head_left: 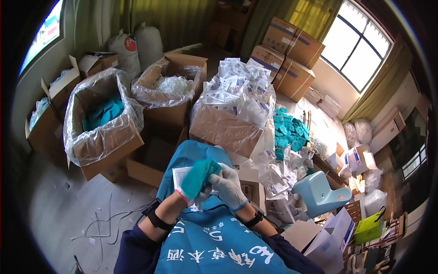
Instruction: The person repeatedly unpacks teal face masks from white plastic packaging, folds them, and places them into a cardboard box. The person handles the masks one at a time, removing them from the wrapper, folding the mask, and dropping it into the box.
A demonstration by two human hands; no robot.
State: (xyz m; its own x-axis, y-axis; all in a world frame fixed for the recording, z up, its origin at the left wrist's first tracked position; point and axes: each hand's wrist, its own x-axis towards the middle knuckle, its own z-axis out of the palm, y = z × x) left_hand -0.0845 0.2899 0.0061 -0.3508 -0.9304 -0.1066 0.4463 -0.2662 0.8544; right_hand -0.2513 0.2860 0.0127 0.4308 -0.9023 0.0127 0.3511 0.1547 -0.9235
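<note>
A floppy teal cloth-like piece is held over my lap, between my two hands in white knit gloves. My left hand is partly hidden under the piece, its fingers closed about the lower side. Bent fingers of my right hand pinch the piece's right end. A flat white packet or sheet sticks out behind the teal piece on the left; whether my left hand also grips it, I cannot tell. Below both hands lies a blue apron with white lettering.
Ahead, a carton is heaped with white packets. To its left, a plastic-lined carton holds teal pieces. More teal pieces are piled right, beyond a blue plastic stool. Loose straps lie on the left floor.
</note>
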